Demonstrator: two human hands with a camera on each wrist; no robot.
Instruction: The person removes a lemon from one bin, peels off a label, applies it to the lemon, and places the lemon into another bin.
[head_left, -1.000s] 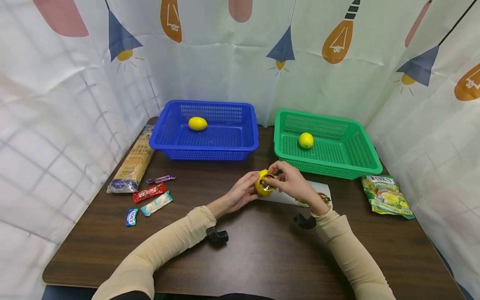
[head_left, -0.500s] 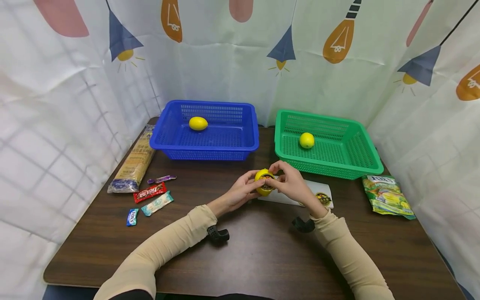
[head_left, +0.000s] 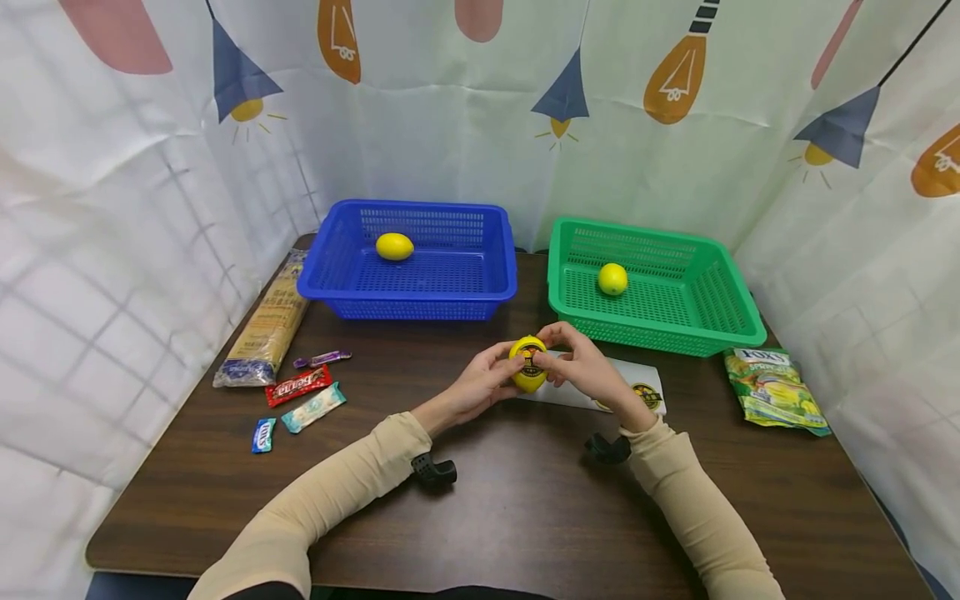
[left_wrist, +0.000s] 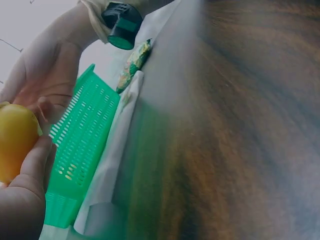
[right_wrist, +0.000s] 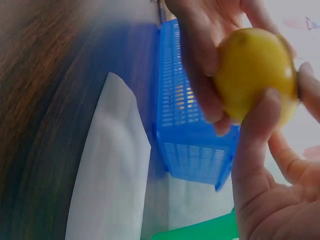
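Note:
A yellow lemon [head_left: 528, 382] bearing a round black-and-gold sticker [head_left: 532, 356] is held up above the table's middle. My left hand [head_left: 480, 385] grips its left side, thumb on the front near the sticker. From the right, my right hand [head_left: 581, 362] holds the same lemon, its thumb pressing the sticker's right part. In the right wrist view the lemon [right_wrist: 255, 75] sits between both hands' fingers. A white sticker sheet [head_left: 630, 379] with more round stickers lies on the table under my right hand, partly hidden by it.
Behind stand a blue basket [head_left: 408, 307] with a lemon [head_left: 394, 247] and a green basket [head_left: 645, 335] with another lemon [head_left: 612, 279]. Several wrapped sweets, including a red bar [head_left: 298, 386], and a long noodle-like packet [head_left: 266, 325] lie left. A FOX'S bag [head_left: 776, 392] lies right.
My left thumb has come over onto the lemon's front, and the sticker now lies flatter against the peel. The baskets and packets stay where they were.

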